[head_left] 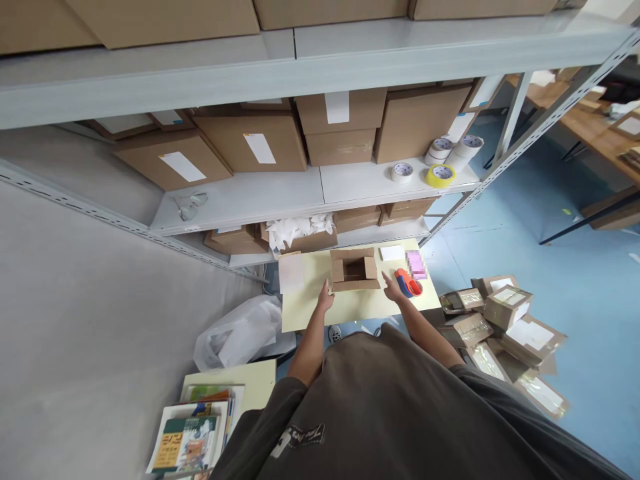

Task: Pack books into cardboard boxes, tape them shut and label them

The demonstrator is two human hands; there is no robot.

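Note:
An opened cardboard box stands on the pale yellow table, its top flaps folded outward and its inside dark. My left hand is just off the box's near left corner, thumb up and fingers apart, holding nothing. On the other side my right hand is stretched out between the box and an orange and blue tape dispenser, with nothing in it. Neither hand appears to grip the box. Beyond the dispenser lies a pink, blurred item, and white paper slips are behind the box.
A grey shelf with cardboard boxes and tape rolls rises behind the table. Taped parcels are piled on the floor at right. A plastic bag and a stack of books are at left.

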